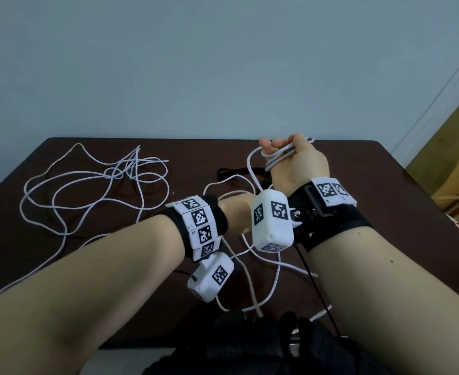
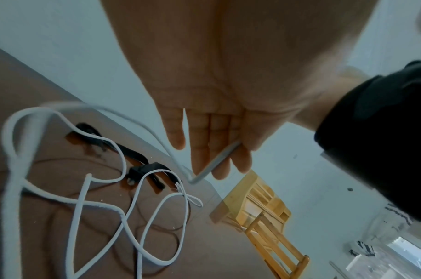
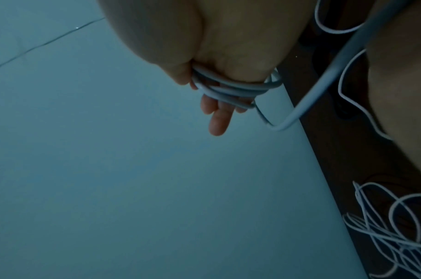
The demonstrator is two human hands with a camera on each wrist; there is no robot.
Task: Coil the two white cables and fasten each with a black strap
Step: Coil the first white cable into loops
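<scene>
White cable loops wrap the right hand above the bench's far edge; a second cable sprawls far-left. Left wrist: left-hand fingers pinch limp, light cord near black straps. Right wrist: fingers part-curled inside coils.

dim, bluish | wrist views blurred, noisy | wide-angle edge warp

The right hand stands raised against a pale blue wall, several turns of white cable wound around its palm and fingers. One strand runs from the coil up toward the top right. On the dark table, a second white cable lies tangled.
</scene>
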